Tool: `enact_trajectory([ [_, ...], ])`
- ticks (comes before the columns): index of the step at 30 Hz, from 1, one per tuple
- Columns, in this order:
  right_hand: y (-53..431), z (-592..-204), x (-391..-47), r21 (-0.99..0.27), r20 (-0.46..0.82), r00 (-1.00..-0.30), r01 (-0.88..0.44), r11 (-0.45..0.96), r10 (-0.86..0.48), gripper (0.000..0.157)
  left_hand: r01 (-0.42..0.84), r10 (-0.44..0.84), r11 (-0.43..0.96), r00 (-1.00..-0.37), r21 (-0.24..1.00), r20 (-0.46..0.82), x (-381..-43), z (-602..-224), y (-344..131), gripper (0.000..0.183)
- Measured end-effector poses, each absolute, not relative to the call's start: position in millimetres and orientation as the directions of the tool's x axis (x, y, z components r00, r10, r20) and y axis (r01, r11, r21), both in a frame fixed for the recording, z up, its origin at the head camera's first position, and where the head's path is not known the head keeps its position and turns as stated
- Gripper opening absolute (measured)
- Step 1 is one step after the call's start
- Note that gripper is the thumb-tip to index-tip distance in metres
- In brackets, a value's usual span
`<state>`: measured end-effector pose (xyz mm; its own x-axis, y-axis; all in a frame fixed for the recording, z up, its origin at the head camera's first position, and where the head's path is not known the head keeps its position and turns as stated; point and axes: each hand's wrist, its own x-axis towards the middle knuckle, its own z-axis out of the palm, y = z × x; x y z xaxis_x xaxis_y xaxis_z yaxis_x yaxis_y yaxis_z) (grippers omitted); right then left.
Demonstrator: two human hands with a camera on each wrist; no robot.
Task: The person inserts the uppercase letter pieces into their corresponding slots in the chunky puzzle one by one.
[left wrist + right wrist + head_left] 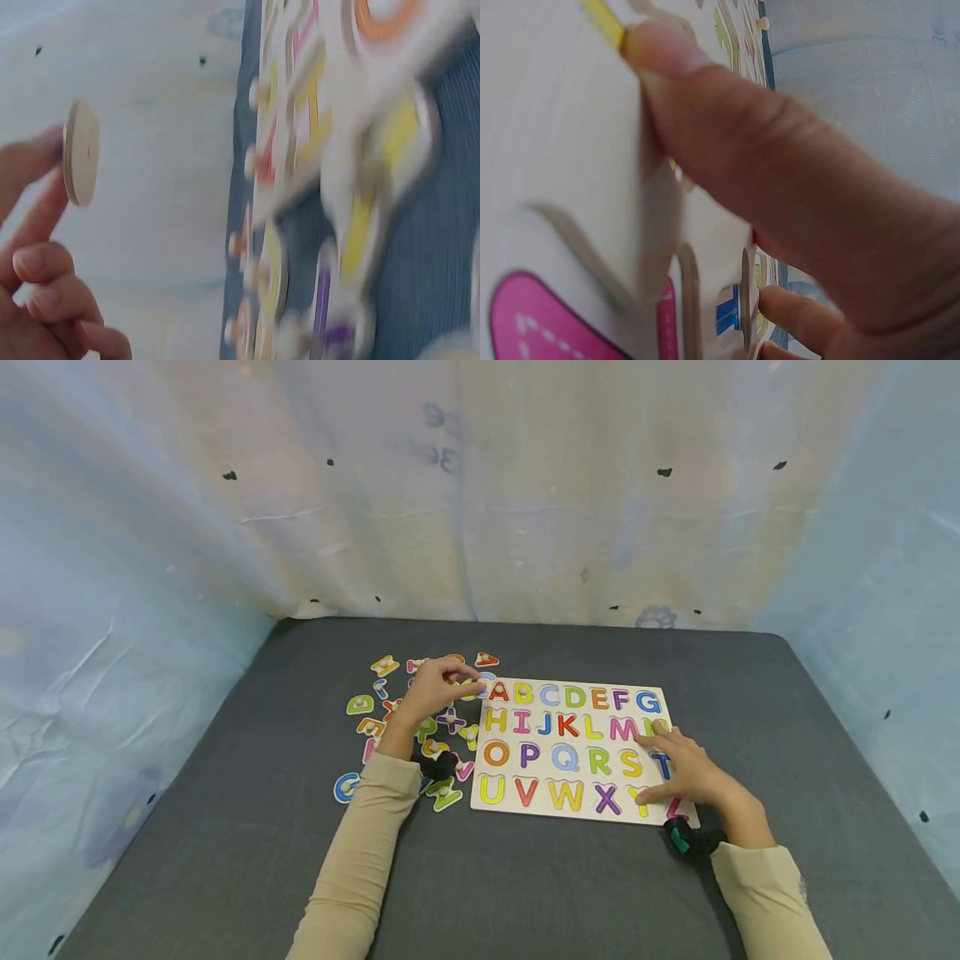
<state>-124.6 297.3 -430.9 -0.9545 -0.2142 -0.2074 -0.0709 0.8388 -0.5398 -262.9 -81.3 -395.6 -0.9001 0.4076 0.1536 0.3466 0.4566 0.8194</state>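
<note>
A wooden alphabet puzzle board [585, 689] lies on the dark table, its rows of coloured letters facing up. At its upper left corner my left hand [438, 689] pinches a light-blue letter piece [486, 677] between thumb and fingertips. In the left wrist view that piece [82, 154] shows its plain wooden back, raised off the table. Knobs stand up at the red A [498, 692] and the yellow B [523, 693]. My right hand [686, 768] rests spread on the board's right side, thumb at the yellow Y [642, 802], fingers near the N.
Loose knobbed letter pieces lie scattered left of the board, among them a green D [360, 704], a blue G [346, 787] and a yellow Y [469, 737]. Several lie under my left forearm. A pale curtain [525, 527] hangs behind the table.
</note>
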Motion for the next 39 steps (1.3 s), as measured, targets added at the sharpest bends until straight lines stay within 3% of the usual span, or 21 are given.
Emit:
enact_trajectory([
  [6,296,-430,-125,-0.548,-0.201,-0.954,-0.078,0.833,-0.221,0.099,0.311,0.366,0.44,-0.919,0.843,0.148,-263,-398,-46,0.022],
  [16,295,-431,-123,-0.548,-0.213,-0.952,-0.068,0.834,-0.218,0.098,0.114,0.275,0.5,-0.961,0.859,-0.032,-262,-414,4,0.024],
  [30,294,-430,-122,-0.553,-0.206,-0.953,-0.072,0.83,-0.22,0.099,-0.055,0.04,0.741,-0.991,0.669,-0.125,-264,-419,50,0.018],
  [39,294,-428,-122,-0.552,-0.207,-0.954,-0.07,0.831,-0.217,0.099,-0.058,0.019,0.803,-0.992,0.594,-0.123,-265,-420,53,0.018],
])
